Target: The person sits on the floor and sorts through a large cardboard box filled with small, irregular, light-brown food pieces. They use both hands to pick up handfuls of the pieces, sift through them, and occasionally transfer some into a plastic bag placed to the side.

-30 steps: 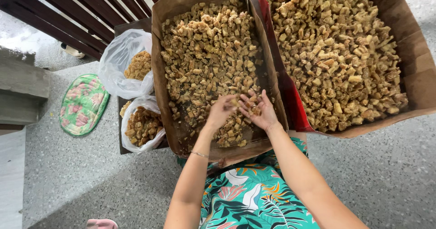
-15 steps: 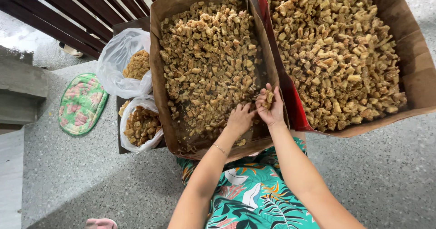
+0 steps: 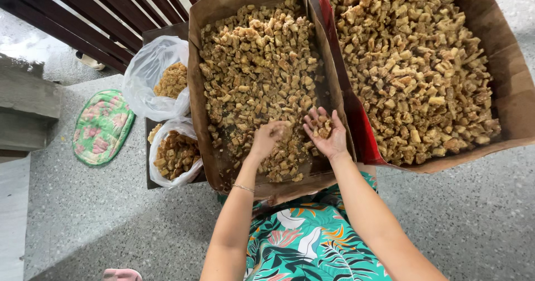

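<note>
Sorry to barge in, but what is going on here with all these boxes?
A person is working through golden-brown fried chunks in the left cardboard box. The right hand is cupped palm up with a few chunks in it; the left hand reaches down into the pile beside it. A second, fuller box sits to the right, and two plastic bags part-filled with chunks lie to the left.

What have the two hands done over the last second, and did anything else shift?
The left hand slid right, then back left, fingers down in the fried pieces. The right hand turned palm up, cupping a few pieces. The left cardboard box, right box and plastic bags stayed put.
</note>
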